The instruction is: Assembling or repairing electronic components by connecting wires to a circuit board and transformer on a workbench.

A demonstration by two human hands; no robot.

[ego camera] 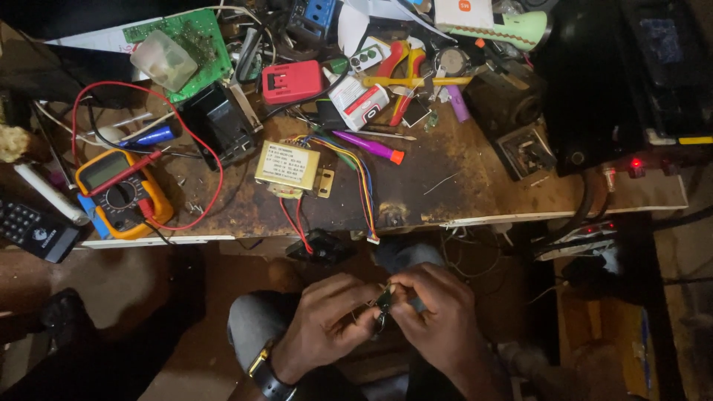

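bench [475, 189]: cluttered, worn top | transformer [288, 165] w/ multicolour leads, prob heavy, stiff | left hand [321, 321] + right hand [437, 315] in lap below bench edge, both pinched narrow on small dark part [384, 303] | part: looks light, stiff, thin leads prob fragile; grip by body, not leads

Worn wooden workbench [460, 186], scorched and stained, carried: yellow multimeter [122, 193] with red lead, boxed transformer [288, 167] with coloured wires, green circuit board [200, 41], red plug-like block [291, 80]. Purple-handled tool [368, 145], possibly a screwdriver, lay mid-bench.

Dim, grainy, shadowed lower edges
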